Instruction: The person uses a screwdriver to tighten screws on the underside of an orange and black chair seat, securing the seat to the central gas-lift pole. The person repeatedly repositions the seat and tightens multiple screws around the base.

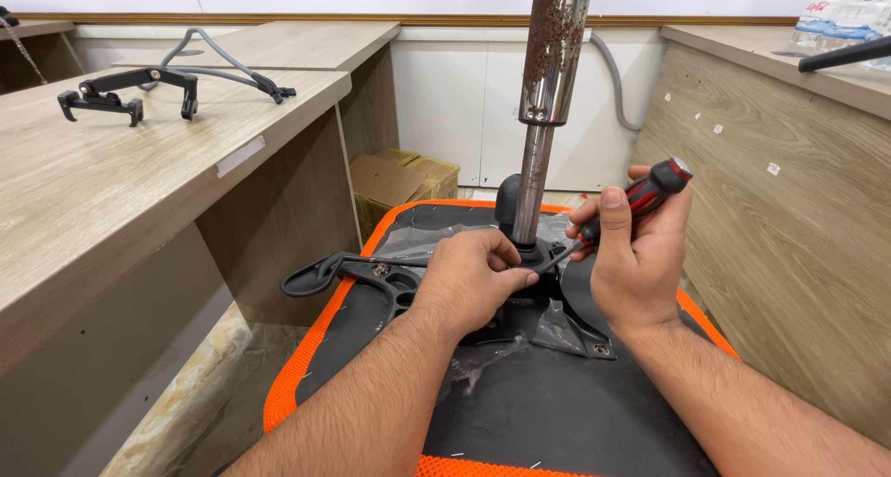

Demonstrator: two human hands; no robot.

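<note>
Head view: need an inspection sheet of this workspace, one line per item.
Surface: upturned chair seat, black underside with orange mesh edge, resting low between wooden desks.
Job's things: rusty chrome gas cylinder standing upright from the black seat mechanism; red and black screwdriver, tip angled down at the cylinder's base.
Clutter: black bracket part on the left desk; cardboard boxes on the floor; wrapped water bottles top right.
Grippers: left hand pressed on the mechanism beside the cylinder; right hand closed on the screwdriver handle.
Cables: grey cable on the left desk; grey hose along the back wall.
Surroundings: white wall panels, wooden desk side at right.
</note>
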